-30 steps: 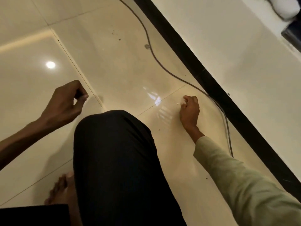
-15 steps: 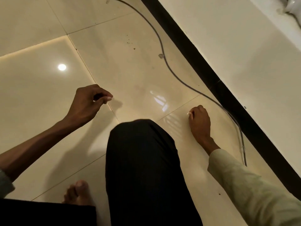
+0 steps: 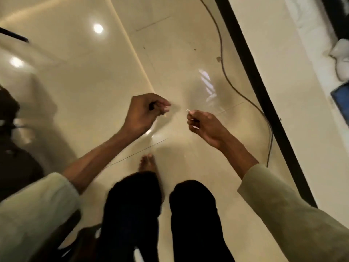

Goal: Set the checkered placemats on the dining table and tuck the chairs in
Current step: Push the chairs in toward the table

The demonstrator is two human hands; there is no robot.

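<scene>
Head view looks straight down at glossy cream floor tiles [image 3: 79,87], with the person's two dark trouser legs [image 3: 132,214] and one bare foot [image 3: 147,163] at the lower middle. No checkered placemat, dining table or chair shows anywhere in the frame, so the task's things must lie outside it; the dark blurred shape at the left edge could be furniture, but I can't say.

Left hand [image 3: 144,112] is curled into a loose fist at mid-frame, thumb pressed on the forefinger, and whether it pinches something is not clear. Right hand [image 3: 204,124] is close beside it, fingers curled, nipping a tiny white scrap [image 3: 188,110] between thumb and forefinger. Both hands hang above the floor, touching neither it nor each other.

A thin grey cable [image 3: 223,72] snakes along the floor from the upper middle down the right side, just beside the black skirting strip [image 3: 264,95] at the foot of the pale wall [image 3: 273,53].

As I see it, this is a bit of tidying rather than the placemats proper. To do it well, the scrap wants a firm pinch so it doesn't flutter back onto the tiles, and it should be disposed of before handling any cloth. With bare feet, the person should mind that cable when turning away.
</scene>
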